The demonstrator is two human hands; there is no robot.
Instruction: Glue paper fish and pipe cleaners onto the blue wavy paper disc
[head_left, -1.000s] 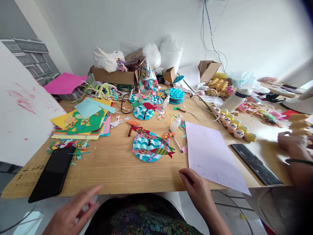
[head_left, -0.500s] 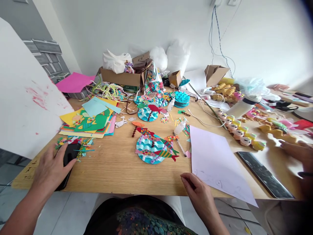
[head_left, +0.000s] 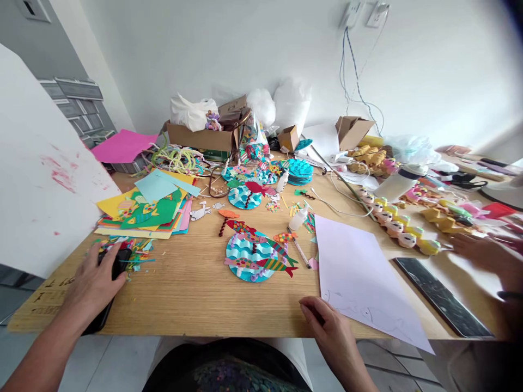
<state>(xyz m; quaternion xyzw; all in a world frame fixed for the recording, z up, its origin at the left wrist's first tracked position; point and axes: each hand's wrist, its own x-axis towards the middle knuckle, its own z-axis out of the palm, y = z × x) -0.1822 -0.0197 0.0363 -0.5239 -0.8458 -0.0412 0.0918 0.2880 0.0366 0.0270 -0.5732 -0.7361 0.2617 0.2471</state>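
A white board (head_left: 36, 179) smeared with red leans in at the far left, tilted over the table (head_left: 183, 288). Just beside it the left hand (head_left: 92, 286) lies on a black phone (head_left: 119, 258) near the table's front edge. Its grip is draped over the phone's upper half, but I cannot tell whether the fingers clasp the sides or only rest on top. The phone sits on a litter of paper scraps, probably parked there to stay within reach.

Behind it, a stack of coloured paper (head_left: 143, 215) is fanned out so each colour shows. Further back, a long cardboard box (head_left: 200, 136) holds a white bag, a small toy and a brown bag, stuffed above its rim.

In the middle lies a blue paper disc (head_left: 253, 256) with layered waves and striped fish, flat as if finished or drying. A glue bottle (head_left: 297, 219) is just right of it. A small open box (head_left: 289, 137) stands at the back, its contents hidden.

A white sheet (head_left: 359, 272) lies angled toward the right hand (head_left: 330, 332), which rests at the sheet's near corner by a faint fish outline. That grip is drawn in together, likely steadying the paper.

A tipped open box (head_left: 353, 130), a row of yellow figures (head_left: 394, 220) and a dark slab (head_left: 443, 296) follow, then a co-worker's hand (head_left: 482, 253)
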